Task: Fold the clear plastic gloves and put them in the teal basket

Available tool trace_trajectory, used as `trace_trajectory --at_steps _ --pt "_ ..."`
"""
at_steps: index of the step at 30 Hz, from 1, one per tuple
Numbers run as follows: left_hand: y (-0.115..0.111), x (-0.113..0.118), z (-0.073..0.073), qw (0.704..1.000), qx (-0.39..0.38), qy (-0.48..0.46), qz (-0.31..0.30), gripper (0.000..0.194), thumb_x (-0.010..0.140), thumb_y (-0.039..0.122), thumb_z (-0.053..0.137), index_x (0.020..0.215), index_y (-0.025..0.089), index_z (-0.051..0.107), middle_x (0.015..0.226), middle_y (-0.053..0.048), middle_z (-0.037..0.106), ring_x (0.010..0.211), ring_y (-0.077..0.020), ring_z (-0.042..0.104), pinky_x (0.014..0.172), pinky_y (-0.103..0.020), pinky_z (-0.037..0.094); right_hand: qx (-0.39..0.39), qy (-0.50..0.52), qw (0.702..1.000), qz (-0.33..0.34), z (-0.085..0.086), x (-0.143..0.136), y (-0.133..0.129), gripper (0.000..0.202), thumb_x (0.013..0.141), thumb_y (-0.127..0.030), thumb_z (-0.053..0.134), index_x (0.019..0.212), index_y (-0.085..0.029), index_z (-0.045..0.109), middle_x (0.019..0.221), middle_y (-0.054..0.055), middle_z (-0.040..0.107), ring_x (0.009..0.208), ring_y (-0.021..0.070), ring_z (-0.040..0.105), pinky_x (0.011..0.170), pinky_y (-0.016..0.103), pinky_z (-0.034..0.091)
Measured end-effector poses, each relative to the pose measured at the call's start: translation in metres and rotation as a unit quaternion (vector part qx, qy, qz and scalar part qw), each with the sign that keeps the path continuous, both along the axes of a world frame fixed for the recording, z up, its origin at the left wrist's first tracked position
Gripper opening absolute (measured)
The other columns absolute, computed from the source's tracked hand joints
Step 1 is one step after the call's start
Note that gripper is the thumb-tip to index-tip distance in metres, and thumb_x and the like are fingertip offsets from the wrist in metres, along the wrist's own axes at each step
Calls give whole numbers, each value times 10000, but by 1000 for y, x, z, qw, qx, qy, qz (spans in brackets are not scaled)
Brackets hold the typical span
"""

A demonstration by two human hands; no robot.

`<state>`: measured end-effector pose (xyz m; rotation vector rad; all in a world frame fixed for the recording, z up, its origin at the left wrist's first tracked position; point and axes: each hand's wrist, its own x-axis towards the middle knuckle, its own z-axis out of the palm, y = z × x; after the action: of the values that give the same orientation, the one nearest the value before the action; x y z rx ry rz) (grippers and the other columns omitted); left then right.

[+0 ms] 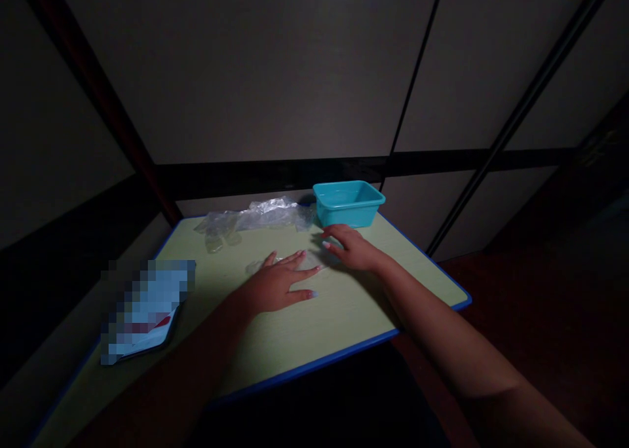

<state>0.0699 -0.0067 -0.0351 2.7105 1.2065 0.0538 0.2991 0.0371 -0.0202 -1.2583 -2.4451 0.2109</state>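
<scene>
My left hand [278, 285] lies with its fingers spread over a thin clear plastic piece [254, 266] in the middle of the table, covering part of it. Just to the right, my right hand [348, 247] hovers with bent fingers apart, near the right end of that plastic and in front of the blue tub. Nothing shows between its fingers. Behind both hands, crumpled clear plastic [265, 215] stretches along the table's back edge, with finger-like ends hanging toward the front left.
A turquoise tub [350, 205] stands at the back right corner of the pale table [295, 350], which has a blue rim. At the left lies a tablet or phone [157, 304] with a lit, partly blurred screen. Dark-banded panels rise behind the table.
</scene>
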Motion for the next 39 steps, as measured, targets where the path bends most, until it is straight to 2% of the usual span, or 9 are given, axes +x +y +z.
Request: trace_trajectory --at_steps 2,4,10,17,22,28,33,36,39 --pt "0 0 -1 1000 -2 1 -2 557 842 614 373 1342 368 367 1480 -90 208 1358 -282 191 1033 -599 60 -49 -26 997 49 0 -11 -10 465 932 -400 266 1351 -232 379 1438 89 335 1334 232 242 1046 513 125" --pt "1 -1 -2 1000 2 1 -1 554 831 621 391 1309 343 431 1467 -99 251 1353 -285 206 1036 -597 54 -94 -63 990 85 -2 -21 -20 506 936 -421 218 1408 -247 274 1477 64 247 1364 230 163 1051 553 34" --pt "3 -2 -4 1000 0 -8 -5 512 801 603 472 1234 335 519 1474 -82 243 1350 -294 210 1040 -596 29 -99 -118 984 86 -9 -35 -32 633 917 -485 201 1450 -155 110 1495 100 116 1377 234 92 1064 545 -28" --pt "4 -2 -6 1000 -7 -1 -3 559 799 641 432 1281 358 457 1483 -115 171 1358 -288 189 1013 -629 30 -116 -147 982 16 -2 -29 -40 717 894 -565 163 1444 -106 142 1493 135 72 1380 247 14 1062 539 -60" --pt "5 -2 -7 1000 -14 -3 1 595 794 650 433 1327 389 380 1485 -104 173 1357 -303 181 1011 -630 31 -90 -135 987 17 -2 -24 -56 735 881 -596 162 1443 -124 156 1494 124 59 1378 260 -8 1050 551 -82" --pt "3 0 -5 1000 -9 -19 3 594 790 646 446 1332 427 341 1488 -80 167 1360 -295 175 1018 -620 15 -102 -134 984 -66 -11 7 -71 703 893 -573 124 1446 -139 144 1496 111 40 1374 277 -30 1043 587 -50" --pt "2 1 -5 999 -13 -29 4 595 785 655 441 1330 447 325 1484 -98 164 1360 -297 172 1001 -640 8 -107 -132 975 -144 -15 30 -75 682 900 -560 100 1442 -150 159 1500 81 -8 1375 248 -62 1048 580 -27" --pt "3 1 -5 999 -9 -33 1 596 781 660 438 1329 453 323 1482 -105 164 1362 -295 168 997 -645 24 -95 -129 974 -158 -15 31 -73 666 904 -552 108 1440 -162 173 1500 73 -24 1377 242 -54 1048 578 -26" --pt "3 1 -6 999 -6 -34 0 598 779 663 436 1327 447 336 1485 -86 171 1358 -303 177 1007 -633 33 -59 -125 980 -146 -11 22 -67 662 909 -539 127 1450 -160 93 1500 79 -31 1379 230 -41 1051 571 -29"
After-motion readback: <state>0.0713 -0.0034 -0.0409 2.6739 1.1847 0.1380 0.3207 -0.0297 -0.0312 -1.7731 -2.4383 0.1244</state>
